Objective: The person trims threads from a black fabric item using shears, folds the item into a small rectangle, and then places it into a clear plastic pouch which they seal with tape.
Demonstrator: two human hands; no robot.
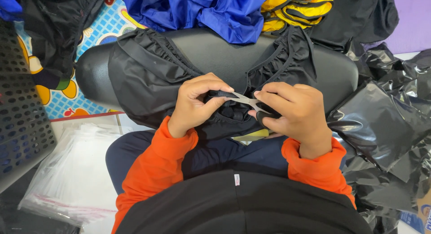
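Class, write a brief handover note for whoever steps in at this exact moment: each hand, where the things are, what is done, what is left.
Left hand: pinches a fold of the black garment at its edge.
Right hand: holds small scissors, blades pointing at the pinched spot.
The garment lies draped over a black padded stool, above the lap.
Done: the spot is gripped, the blades are at it.
Left: whether any snip is made cannot be told.

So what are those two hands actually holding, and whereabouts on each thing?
The right hand holds small scissors by the dark handles, blades pointing left. The left hand pinches the black garment at its edge, right by the blade tips.
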